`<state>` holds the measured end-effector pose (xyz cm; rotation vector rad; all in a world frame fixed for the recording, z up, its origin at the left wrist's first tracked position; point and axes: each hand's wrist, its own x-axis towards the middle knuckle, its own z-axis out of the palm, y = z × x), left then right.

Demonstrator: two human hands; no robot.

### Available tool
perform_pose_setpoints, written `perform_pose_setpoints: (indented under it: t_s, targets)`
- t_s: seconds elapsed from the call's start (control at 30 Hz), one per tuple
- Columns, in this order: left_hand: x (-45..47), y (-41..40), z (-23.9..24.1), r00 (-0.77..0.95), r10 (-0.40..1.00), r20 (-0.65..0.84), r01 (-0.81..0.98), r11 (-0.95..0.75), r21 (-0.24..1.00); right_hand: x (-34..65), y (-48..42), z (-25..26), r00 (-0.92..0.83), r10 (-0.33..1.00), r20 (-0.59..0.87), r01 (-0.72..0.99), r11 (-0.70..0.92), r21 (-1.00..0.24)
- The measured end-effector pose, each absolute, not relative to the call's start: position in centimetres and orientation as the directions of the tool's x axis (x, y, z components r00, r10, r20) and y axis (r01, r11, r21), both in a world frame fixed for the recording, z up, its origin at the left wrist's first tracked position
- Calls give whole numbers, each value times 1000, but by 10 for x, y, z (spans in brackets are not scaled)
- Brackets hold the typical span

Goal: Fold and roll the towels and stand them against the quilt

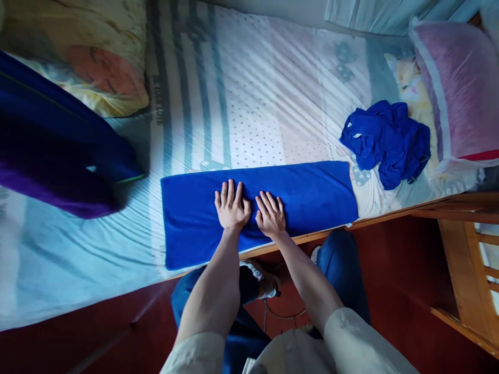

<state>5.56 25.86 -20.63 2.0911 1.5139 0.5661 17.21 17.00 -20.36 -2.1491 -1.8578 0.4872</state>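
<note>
A blue towel (312,195) lies spread in a long rectangle along the near edge of the bed, fairly smooth with a few faint creases. My left hand (232,206) rests flat on its middle, fingers spread and pointing away from me. Just to the right, my right hand (270,214) also presses flat on the cloth, its fingers slightly apart. Neither hand grips anything. To the right of the towel sits a crumpled pile of blue cloth (385,137) with small white tags.
The bed sheet (257,93) is patterned with stripes and dots. A pink pillow (460,88) stands at the right end, a yellowish pillow (105,62) at the upper left. Dark blue and purple fabric (58,140) lies at left. Wooden bed rails (463,259) rise at the right.
</note>
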Motion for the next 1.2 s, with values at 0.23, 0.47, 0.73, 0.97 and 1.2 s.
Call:
perform_pose_setpoints:
  t_s: [0.23, 0.47, 0.73, 0.97, 1.2]
  targets:
    - [57, 258, -204, 275, 960, 63, 750, -254, 610, 257, 182, -196, 82, 996, -41, 915, -92, -394]
    - [58, 258, -205, 268, 962, 57, 755, -246, 608, 390, 172, -205, 394, 919, 9, 900, -383, -207]
    - [57, 259, -206, 278, 958, 73, 763, -267, 589, 453, 159, -220, 507, 859, 77, 855, -489, -174]
    - [57, 259, -205, 269, 962, 55, 757, -246, 605, 480, 164, -228, 588, 792, 166, 803, -544, -245]
    - [57, 259, -204, 265, 963, 47, 749, -236, 619, 541, 192, -212, 742, 668, 54, 623, -658, -423]
